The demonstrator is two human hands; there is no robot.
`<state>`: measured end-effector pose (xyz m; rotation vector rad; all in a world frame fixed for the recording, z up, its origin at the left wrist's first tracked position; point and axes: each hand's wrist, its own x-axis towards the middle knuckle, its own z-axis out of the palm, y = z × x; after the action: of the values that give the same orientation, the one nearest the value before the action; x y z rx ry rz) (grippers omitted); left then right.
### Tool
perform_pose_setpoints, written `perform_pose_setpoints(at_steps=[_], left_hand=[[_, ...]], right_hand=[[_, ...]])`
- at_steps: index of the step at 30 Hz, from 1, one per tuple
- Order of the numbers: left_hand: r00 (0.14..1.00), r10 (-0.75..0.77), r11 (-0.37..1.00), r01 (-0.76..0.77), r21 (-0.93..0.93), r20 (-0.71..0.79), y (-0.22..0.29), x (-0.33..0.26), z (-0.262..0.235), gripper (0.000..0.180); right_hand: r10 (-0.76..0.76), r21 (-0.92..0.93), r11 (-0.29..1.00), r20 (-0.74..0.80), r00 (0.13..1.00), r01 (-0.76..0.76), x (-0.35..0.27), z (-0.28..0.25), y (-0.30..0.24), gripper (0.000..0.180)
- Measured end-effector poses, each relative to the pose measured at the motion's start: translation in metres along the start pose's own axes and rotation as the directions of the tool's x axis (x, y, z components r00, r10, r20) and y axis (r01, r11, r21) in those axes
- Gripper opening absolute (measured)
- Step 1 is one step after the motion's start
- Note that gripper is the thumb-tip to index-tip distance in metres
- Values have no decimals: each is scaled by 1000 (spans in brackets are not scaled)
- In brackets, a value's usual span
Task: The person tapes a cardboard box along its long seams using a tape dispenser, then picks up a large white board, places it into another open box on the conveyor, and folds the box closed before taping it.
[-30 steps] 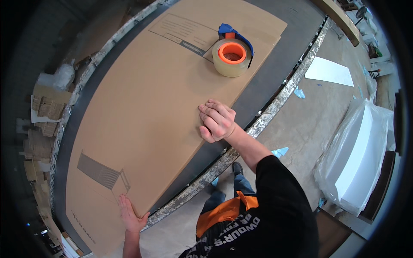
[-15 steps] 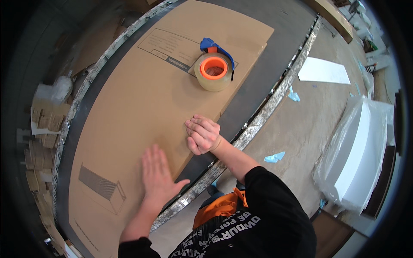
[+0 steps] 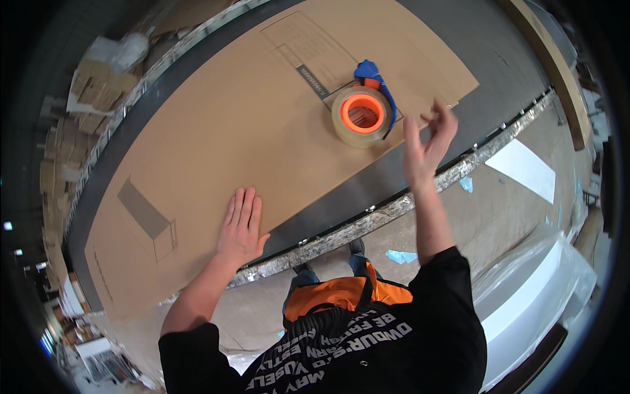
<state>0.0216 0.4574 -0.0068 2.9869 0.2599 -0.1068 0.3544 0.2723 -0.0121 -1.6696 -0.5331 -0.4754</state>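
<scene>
Left hand: flat, palm down on the cardboard, fingers together and stretched out, near the sheet's near edge; grip open, holding nothing.
Right hand: raised in the air, fingers spread and slightly curled; grip open, empty; just right of the tape roll, not touching it.
Cardboard: large flat brown sheet, lying along the counter, covering most of it; printed line drawings at the far end and near the left end.
Tape roll: clear tape on an orange core, in a blue dispenser; rests on the cardboard near its right end.
Counter: dark top, a bare strip shows between the cardboard and the rough, speckled front edge.
Floor: concrete, blue scraps and a white sheet lying on it.
</scene>
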Motion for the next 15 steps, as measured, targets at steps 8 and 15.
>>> perform_pose_setpoints(at_steps=[8, 15], left_hand=[[1000, -15, 1000, 15, 13, -22, 4, 4, 1, 96], [999, -11, 999, 13, 43, -51, 7, 6, -1, 96]], right_hand=[[560, -396, 812, 734, 384, -428, 80, 36, 16, 61], [574, -403, 792, 747, 334, -458, 64, 45, -48, 64]])
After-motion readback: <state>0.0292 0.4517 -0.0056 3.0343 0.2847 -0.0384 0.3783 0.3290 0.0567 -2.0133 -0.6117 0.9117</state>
